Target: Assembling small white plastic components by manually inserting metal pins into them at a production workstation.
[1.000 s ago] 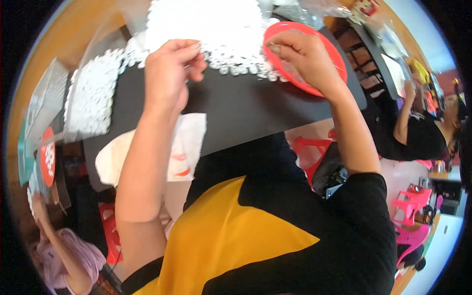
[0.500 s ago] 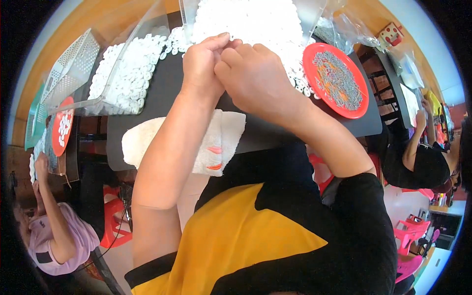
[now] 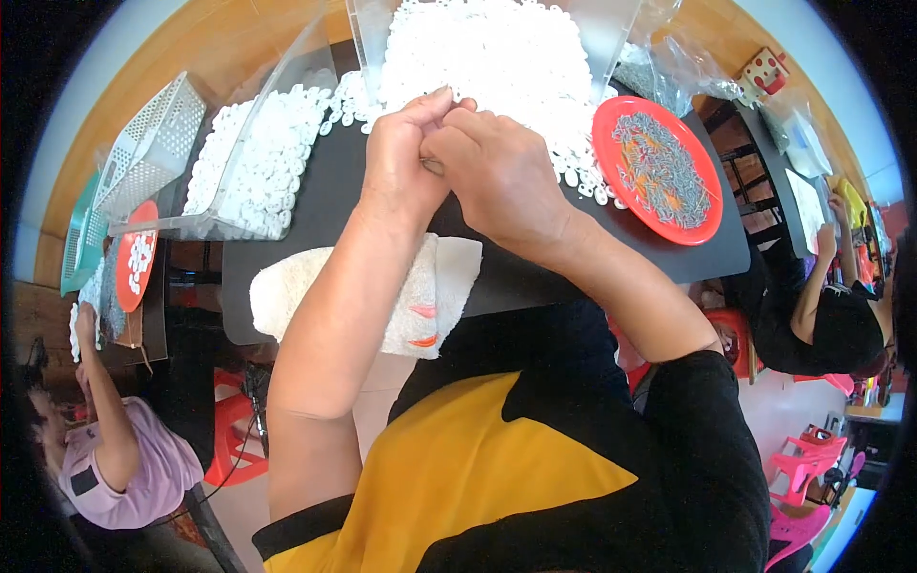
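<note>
My left hand (image 3: 396,158) and my right hand (image 3: 501,172) meet above the black table, just on the near side of a heap of small white plastic pieces (image 3: 487,57). Both are closed, with fingers bent and fingertips pressed together. What they pinch is hidden behind the knuckles. Some of the white pieces show small holes. To the right of my right hand lies a red plate (image 3: 604,119) holding many thin grey metal nails (image 3: 659,158). Under my left forearm is a folded cream towel (image 3: 449,272) with orange marks.
On the left stands a clear bin (image 3: 224,227) of white pieces, beside a white perforated basket (image 3: 158,134). Clear plastic bags (image 3: 678,72) lie at the back right. One person in a lilac shirt (image 3: 134,458) works at far left, another in black (image 3: 836,320) at far right.
The whole view has shifted slightly, so the table and containers appear a little lower. My hands stay together; the right hand's fingers have turned a little.
</note>
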`<state>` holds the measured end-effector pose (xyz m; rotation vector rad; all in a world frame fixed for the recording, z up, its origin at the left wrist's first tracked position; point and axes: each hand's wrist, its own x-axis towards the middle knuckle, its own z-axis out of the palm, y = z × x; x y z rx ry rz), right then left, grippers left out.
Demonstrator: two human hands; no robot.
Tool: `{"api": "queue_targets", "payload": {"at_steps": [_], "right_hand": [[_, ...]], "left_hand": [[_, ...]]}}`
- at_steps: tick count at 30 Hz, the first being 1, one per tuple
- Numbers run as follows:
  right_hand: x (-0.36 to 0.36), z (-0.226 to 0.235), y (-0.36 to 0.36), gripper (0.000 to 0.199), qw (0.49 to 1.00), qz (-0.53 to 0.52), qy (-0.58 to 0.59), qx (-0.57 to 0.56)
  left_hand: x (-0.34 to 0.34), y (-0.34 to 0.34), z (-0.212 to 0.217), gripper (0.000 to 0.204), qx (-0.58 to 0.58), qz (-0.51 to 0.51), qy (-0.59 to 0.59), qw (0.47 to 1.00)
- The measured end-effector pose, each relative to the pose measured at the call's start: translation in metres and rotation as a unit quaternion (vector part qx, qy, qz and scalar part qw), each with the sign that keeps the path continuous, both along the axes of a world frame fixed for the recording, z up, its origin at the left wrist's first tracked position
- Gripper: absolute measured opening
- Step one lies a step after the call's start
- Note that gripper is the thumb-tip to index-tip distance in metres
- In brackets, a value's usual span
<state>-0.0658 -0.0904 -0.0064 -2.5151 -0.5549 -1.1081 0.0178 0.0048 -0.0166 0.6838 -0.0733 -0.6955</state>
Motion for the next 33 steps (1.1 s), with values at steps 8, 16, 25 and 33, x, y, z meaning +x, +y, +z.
{"api": "queue_targets", "payload": {"at_steps": [8,16,25,33], "right_hand": [[0.003,-0.01,0.002,0.016,0.99,0.031,0.025,0.134],[-0.003,-0.006,-0.002,0.011,0.968,0.059,0.06,0.237],[0.018,-0.011,-0.053,0.012,0.915,0.001,0.062,0.399],[0.014,-0.008,-0.046,0.009,0.906,0.02,0.139,0.4]], "left_hand": [[0.003,-0.002,-0.002,0.015,0.019,0.041,-0.064,0.997],[-0.006,-0.004,0.006,0.012,0.082,0.105,-0.097,0.986],[-0.014,-0.011,0.007,0.007,0.143,0.119,-0.214,0.959],[-0.019,-0.013,0.009,0.003,0.162,0.14,-0.252,0.944]]}}
